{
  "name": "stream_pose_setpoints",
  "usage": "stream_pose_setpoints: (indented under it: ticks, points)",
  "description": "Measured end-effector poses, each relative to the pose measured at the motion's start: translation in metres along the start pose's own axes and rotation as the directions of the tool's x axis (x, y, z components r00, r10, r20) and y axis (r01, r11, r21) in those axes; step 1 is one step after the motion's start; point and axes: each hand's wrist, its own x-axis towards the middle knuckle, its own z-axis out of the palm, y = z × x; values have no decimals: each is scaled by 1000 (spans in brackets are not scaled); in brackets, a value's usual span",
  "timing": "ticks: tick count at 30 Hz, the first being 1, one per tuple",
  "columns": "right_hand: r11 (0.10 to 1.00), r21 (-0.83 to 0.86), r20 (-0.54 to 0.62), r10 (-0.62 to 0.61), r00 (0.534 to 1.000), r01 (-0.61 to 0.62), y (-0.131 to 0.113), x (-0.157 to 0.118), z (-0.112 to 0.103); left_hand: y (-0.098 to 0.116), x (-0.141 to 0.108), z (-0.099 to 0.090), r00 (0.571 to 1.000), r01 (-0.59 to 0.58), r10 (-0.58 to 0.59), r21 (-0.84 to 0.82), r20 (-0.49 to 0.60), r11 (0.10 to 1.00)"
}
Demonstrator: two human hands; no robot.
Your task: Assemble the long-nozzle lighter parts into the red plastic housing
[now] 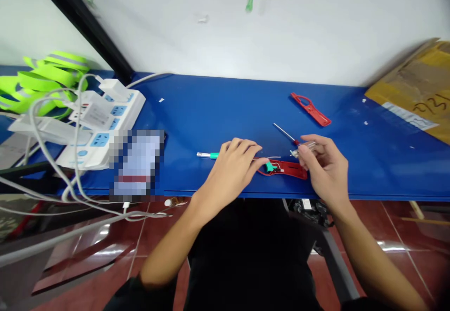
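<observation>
My left hand (234, 163) is closed over the long-necked lighter, whose metal tube (203, 155) and green collar (214, 155) stick out on the left. Past my thumb shows the lighter's opened red shell half (293, 169), with a green trigger (270, 166) and thin wires inside. My right hand (326, 168) pinches a small clear piece with a metal tip (294, 153), apparently the lighter's fuel tank. A screwdriver (286, 134) with a red collar points up-left beside those fingers; its rear end is hidden, so whether it is held is unclear.
Farther back on the blue table (218, 109) lies the other red shell half (311, 109). To the left are a phone (138, 161), a white power strip (135, 100) with cables, and yellow-green reflective straps (52, 77). A taped cardboard box (418, 91) stands at the right.
</observation>
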Motion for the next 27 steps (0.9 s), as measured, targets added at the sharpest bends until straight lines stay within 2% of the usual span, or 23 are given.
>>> stream_pose_setpoints:
  ticks: [5, 12, 14, 16, 20, 22, 25, 27]
  points:
    - [1000, 6, -12, -2, 1000, 3, 3, -4, -4, 6, 19, -4, 993, -22, 23, -7, 119, 1000]
    - [995, 87, 30, 38, 999, -40, 5, -8, -11, 17, 31, 4, 985, -11, 8, 17, 170, 1000]
    - [993, 107, 28, 47, 999, -50, 4, -9, -10, 19, 31, 7, 993, -8, 13, -41, 117, 999]
    - [986, 156, 48, 57, 997, -64, 2, -11, -10, 22, 29, 9, 999, -30, 32, -121, 18, 992]
    - [940, 301, 210, 97, 973, -158, -1, -17, -17, 34, 23, 17, 980, -163, 115, -319, -163, 934]
    - [930, 335, 270, 57, 961, -149, -5, -19, -24, 40, 21, 23, 961, -226, 130, -422, -244, 878]
    - [956, 288, 302, -31, 953, -60, -16, -21, -35, 47, 22, 31, 951, -269, 139, -516, -276, 813]
    - [974, 223, 324, -46, 945, -29, -21, -21, -40, 51, 23, 35, 951, -280, 152, -540, -270, 794]
